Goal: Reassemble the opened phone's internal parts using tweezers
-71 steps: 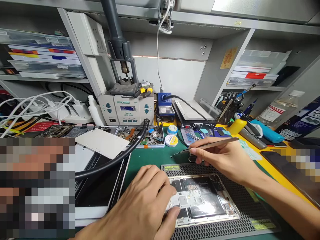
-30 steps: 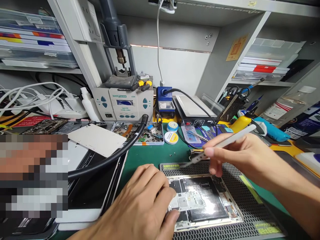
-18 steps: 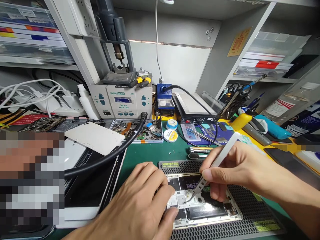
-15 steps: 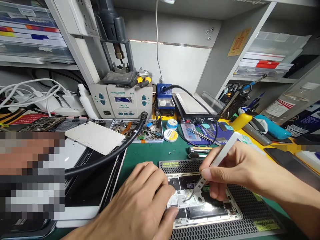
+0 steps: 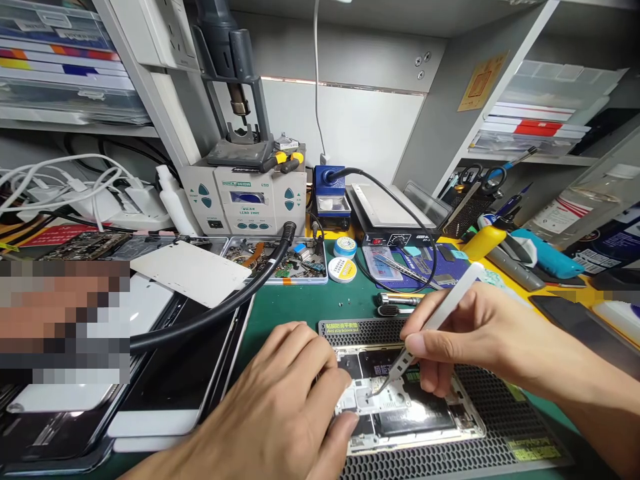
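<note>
At the near middle of the worktop (image 5: 287, 300), between our two hands, an opened device (image 5: 423, 417) lies flat on a honeycomb pad (image 5: 513, 397), its long axis running left to right. Our right grip (image 5: 457, 340) is closed around pale tweezers (image 5: 453, 298), which slant down, leftward and nearer, to a tip over the grey square of the device's pale inner plate (image 5: 391, 400). That square lies left of and nearer than our right fingers; whether the tip touches it is too small to tell. Our left hand (image 5: 297, 393) is the nearer of the two to it, fingers curled over the device's left end with the thumb on the near side; whether it clasps or only presses, we cannot tell.

A yellow-green label (image 5: 342, 328) at the pad's far left corner reads "Anti slip balance pad" beneath a line of Chinese characters. Beyond, on the far side of the worktop, the grey station (image 5: 245, 200) bears "QUICK" and "LEAD FREE"; its model number is blurred. Purple characters on the dark battery (image 5: 383, 371) are partly hidden by the tweezers.
</note>
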`<control>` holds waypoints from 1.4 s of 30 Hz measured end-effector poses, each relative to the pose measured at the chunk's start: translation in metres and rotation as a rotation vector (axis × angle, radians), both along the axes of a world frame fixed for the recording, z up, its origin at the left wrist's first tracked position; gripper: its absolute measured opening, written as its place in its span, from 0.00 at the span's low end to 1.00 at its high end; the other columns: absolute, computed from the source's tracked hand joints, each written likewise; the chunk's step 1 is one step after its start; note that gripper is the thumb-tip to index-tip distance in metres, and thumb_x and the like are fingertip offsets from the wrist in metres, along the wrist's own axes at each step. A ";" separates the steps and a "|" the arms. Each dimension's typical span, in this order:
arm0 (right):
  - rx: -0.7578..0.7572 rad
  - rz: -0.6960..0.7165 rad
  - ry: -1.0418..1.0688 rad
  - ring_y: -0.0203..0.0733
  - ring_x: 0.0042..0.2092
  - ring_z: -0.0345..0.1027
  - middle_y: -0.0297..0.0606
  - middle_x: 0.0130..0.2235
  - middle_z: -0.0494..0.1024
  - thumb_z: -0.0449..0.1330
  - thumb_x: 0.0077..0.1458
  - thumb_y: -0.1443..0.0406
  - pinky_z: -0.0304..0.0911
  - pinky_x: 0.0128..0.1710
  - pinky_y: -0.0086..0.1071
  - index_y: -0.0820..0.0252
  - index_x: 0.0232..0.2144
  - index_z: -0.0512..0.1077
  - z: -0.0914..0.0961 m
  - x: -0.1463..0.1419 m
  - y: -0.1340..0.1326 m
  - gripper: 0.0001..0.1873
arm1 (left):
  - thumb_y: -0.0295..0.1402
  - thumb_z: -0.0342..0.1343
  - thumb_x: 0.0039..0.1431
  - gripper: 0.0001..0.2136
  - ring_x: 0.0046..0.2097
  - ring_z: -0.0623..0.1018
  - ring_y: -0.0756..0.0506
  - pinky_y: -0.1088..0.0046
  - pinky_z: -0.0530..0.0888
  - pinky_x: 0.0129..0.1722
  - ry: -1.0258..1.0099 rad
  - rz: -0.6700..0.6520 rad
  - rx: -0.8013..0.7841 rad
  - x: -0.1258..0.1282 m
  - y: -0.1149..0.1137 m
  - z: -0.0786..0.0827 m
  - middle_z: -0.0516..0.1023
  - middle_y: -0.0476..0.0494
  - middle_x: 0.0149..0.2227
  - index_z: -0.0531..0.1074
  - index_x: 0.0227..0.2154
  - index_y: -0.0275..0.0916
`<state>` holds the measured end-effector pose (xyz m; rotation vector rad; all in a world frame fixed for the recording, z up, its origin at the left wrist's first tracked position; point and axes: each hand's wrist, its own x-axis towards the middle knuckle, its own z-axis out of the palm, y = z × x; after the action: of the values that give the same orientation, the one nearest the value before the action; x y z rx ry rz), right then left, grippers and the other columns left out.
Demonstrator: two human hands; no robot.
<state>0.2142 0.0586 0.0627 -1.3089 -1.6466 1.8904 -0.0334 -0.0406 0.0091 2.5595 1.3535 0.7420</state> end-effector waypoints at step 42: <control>0.031 0.051 0.033 0.41 0.26 0.79 0.39 0.25 0.86 0.78 0.48 0.59 0.77 0.27 0.29 0.61 0.33 0.83 -0.007 0.012 0.000 0.14 | 0.27 0.52 0.68 0.07 0.46 0.71 0.39 0.55 0.71 0.50 0.003 0.005 -0.004 0.000 -0.002 0.002 0.73 0.43 0.41 0.74 0.38 0.39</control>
<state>0.2264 0.0586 0.0555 -1.2279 -1.7021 1.8968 -0.0336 -0.0426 0.0109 2.5564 1.3618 0.7359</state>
